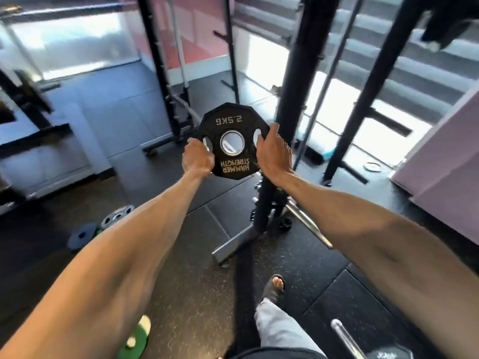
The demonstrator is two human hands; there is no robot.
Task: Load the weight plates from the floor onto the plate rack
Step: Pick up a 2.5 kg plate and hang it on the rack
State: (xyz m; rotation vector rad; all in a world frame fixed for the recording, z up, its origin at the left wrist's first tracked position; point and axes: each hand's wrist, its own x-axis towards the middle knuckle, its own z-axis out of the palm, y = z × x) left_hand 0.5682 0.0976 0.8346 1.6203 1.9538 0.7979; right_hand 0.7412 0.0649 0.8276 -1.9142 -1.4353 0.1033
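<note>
A black 2.5 kg weight plate (231,123) with a steel-ringed centre hole is held upright in front of me, well above the floor. My left hand (197,159) grips its lower left edge with fingers curled through a slot. My right hand (272,151) holds the right edge, thumb by the other slot. The black upright of the plate rack (287,125) stands just behind and right of the plate; its grey base (238,244) rests on the floor. More plates lie on the floor at the left: grey ones (116,216), a blue-grey one (82,235) and a green one (136,340).
A chrome bar (308,224) lies across the rack's base, and another bar end (342,332) shows at bottom right. A second black frame (166,73) stands behind. My sandalled foot (276,283) is on the black rubber floor. A pink block (440,141) sits at the right.
</note>
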